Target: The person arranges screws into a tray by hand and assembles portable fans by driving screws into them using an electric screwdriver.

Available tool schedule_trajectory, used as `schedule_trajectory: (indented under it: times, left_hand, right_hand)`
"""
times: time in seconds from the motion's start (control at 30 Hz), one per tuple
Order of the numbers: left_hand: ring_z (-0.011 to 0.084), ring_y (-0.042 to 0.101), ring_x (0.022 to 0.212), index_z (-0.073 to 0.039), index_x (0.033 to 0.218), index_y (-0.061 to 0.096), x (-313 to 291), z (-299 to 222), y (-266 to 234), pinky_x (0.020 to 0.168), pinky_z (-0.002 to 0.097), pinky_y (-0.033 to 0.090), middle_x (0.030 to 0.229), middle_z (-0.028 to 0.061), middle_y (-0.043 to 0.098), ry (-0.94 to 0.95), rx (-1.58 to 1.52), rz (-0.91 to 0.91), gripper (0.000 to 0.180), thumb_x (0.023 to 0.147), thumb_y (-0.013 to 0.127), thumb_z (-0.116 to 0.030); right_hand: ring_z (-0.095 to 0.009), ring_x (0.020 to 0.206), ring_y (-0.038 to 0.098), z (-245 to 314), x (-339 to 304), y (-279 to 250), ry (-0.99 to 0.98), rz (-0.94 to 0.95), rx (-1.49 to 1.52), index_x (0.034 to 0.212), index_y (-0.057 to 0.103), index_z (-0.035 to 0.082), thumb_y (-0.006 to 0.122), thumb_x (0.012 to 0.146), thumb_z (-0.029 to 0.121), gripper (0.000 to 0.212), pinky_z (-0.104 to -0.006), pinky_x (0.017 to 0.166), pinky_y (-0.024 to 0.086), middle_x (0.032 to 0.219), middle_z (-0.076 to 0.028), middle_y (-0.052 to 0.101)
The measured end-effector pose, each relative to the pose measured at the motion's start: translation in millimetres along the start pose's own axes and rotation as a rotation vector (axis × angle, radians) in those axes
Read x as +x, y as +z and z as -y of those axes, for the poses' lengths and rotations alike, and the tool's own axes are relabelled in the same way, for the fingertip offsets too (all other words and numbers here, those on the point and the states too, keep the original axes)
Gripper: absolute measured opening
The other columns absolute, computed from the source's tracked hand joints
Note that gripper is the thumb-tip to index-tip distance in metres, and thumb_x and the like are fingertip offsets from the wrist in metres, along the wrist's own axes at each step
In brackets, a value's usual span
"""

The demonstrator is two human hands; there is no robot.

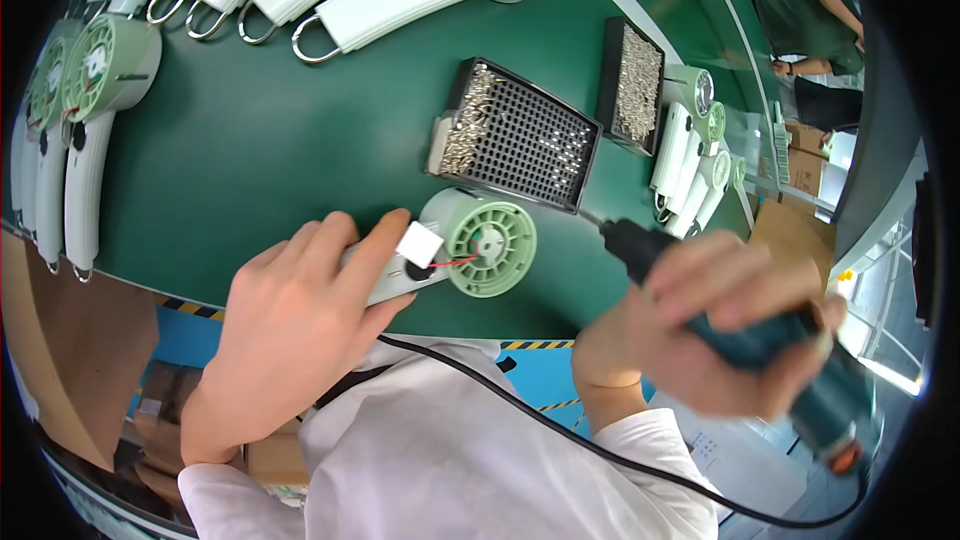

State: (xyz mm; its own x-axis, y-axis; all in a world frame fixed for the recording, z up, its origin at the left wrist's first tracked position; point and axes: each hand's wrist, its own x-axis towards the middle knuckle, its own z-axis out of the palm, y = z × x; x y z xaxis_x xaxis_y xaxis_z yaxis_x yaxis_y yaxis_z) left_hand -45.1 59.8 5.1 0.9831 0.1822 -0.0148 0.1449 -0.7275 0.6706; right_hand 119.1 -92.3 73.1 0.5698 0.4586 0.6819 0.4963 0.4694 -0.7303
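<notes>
My left hand (295, 315) is wrapped round the white handle of a handheld fan body (497, 248) lying near the table's front edge. Its round green slotted head points right, with red wires at the hub and a small white square piece by the handle's joint. In my right hand (735, 330), somewhat blurred, is a dark teal electric screwdriver (635, 243) with a black cord. The screwdriver's bit reaches the near right corner of a black screw tray (525, 143), where many screws stand in a grid of holes; I cannot tell whether it touches.
A second black box (637, 85) full of screws stands behind to the right. Several more fan bodies line the far left (412, 0), left side (90, 140) and right side (680, 155) of the green table (250, 150). Another person (815, 25) is beyond, at the upper right.
</notes>
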Motion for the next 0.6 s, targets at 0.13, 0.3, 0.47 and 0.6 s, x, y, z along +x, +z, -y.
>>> schedule_trajectory:
  times: [0.13,0.3,0.47,0.6]
  left_hand:
    - [0.027,0.058,0.075,-0.002,0.12,0.058,-8,3,-8,0.061,0.037,0.049,0.087,0.0101,0.052,-0.047,-0.014,0.0,0.055,0.069,0.076,-0.011]
    - [0.0309,0.059,0.071,-0.003,0.119,0.058,-27,10,-6,0.061,0.0382,0.048,0.091,0.0117,0.056,-0.211,-0.009,-0.057,0.054,0.068,0.075,-0.006]
    - [0.0338,0.06,0.075,-0.001,0.119,0.057,-31,8,-4,0.064,0.0383,0.049,0.093,0.0138,0.058,-0.269,-0.095,-0.079,0.053,0.069,0.075,-0.005]
    - [0.0354,0.06,0.077,0.0,0.118,0.057,-28,7,-5,0.067,0.0375,0.05,0.094,0.016,0.058,-0.264,-0.102,-0.07,0.053,0.069,0.075,-0.005]
  right_hand:
    - [-0.025,0.041,0.049,-11,-10,-21,0.267,-0.187,-0.092,0.113,0.038,0.015,0.045,0.098,0.026,0.02,-0.0424,0.04,0.046,0.062,-0.012,0.048]
    - [-0.025,0.039,0.048,-25,-18,-38,0.242,-0.197,-0.124,0.114,0.038,0.013,0.047,0.096,0.022,0.022,-0.0409,0.038,0.046,0.062,-0.014,0.05]
    - [-0.024,0.038,0.048,-30,-17,-37,0.244,-0.275,-0.085,0.114,0.038,0.01,0.049,0.094,0.018,0.024,-0.0397,0.038,0.046,0.061,-0.015,0.051]
    - [-0.023,0.037,0.048,-35,-18,-38,0.217,-0.262,-0.116,0.112,0.038,0.007,0.049,0.093,0.015,0.023,-0.0384,0.036,0.047,0.061,-0.014,0.051]
